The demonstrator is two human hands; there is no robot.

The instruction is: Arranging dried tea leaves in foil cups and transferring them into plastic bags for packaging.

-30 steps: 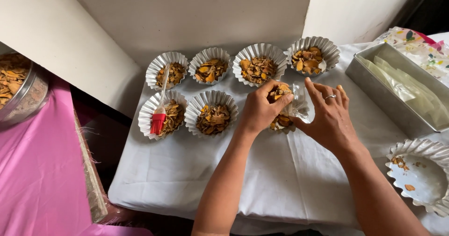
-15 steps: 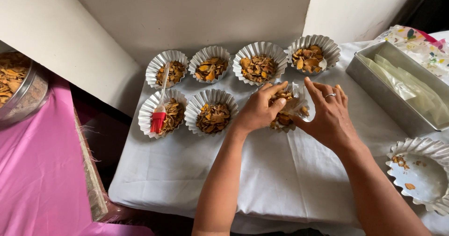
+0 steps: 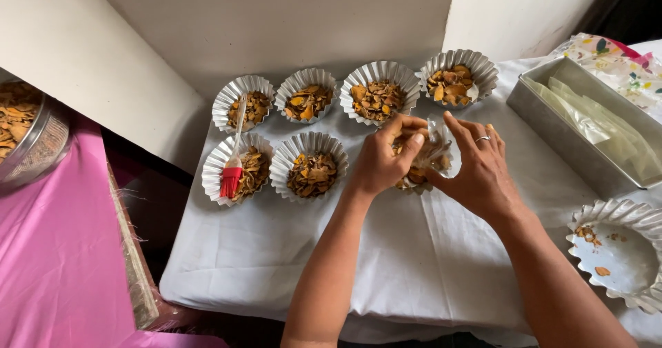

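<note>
6 foil cups (image 3: pixel 309 173) w/ chips; hands (image 3: pixel 383 160) hold 7th.

Silver fluted cups (image 3: pixel 309 151) of orange-brown chips, red-bristled brush (image 3: pixel 230 181), white cloth (image 3: pixel 427 258), pink cloth (image 3: pixel 55 265).

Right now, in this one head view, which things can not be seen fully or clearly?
- The fluted tin under the hands: left hand and right hand cover most of it, so its filling hardly shows.
- Clear plastic piece between the fingers: see-through and crumpled, its shape is unclear.
- Metal bowl of chips: cut off by the left edge.
- Near-empty fluted tin: cut by the right edge.
- Brush: its bristles blend into one red block.
</note>
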